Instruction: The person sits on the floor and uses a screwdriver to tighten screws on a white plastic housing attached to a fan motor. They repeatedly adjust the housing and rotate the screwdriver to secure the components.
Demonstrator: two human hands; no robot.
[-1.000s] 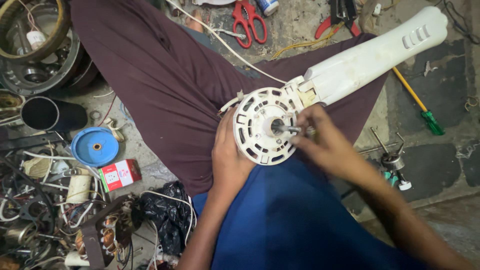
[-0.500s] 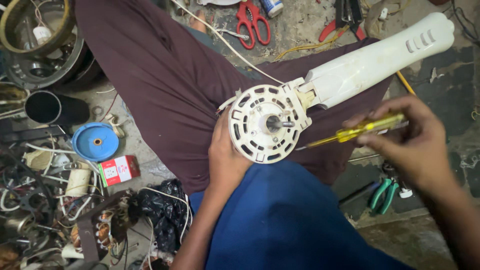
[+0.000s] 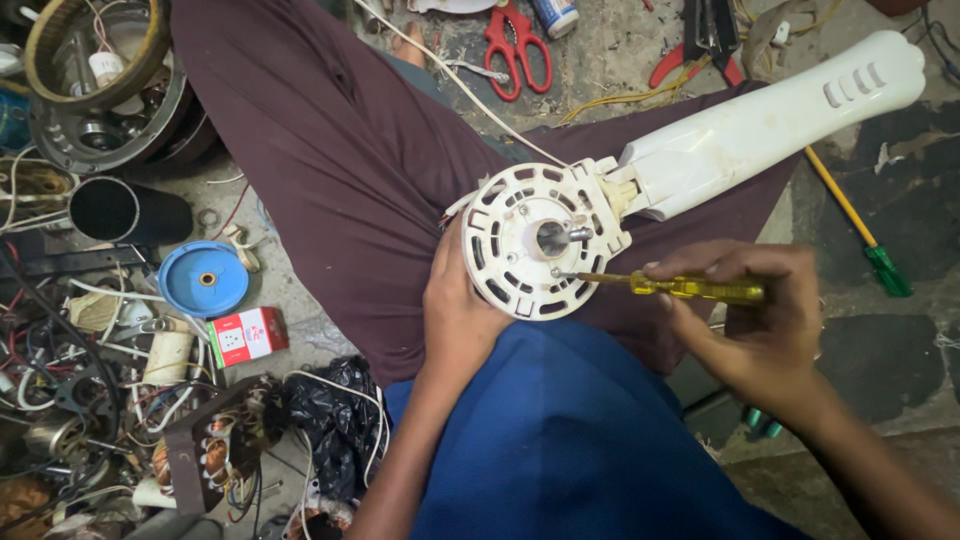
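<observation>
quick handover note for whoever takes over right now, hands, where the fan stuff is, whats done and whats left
Left hand: steadies the round white fan motor plate on the lap, gripping its lower left rim.
Right hand: holds a yellow screwdriver, tip set on the plate's lower right face.
White fan neck runs up to the right across the knee.
Done: plate exposed, metal shaft bare.
Left: work at the screwdriver tip looks unfinished. Spare green-handled screwdriver and red scissors lie on the floor.
</observation>
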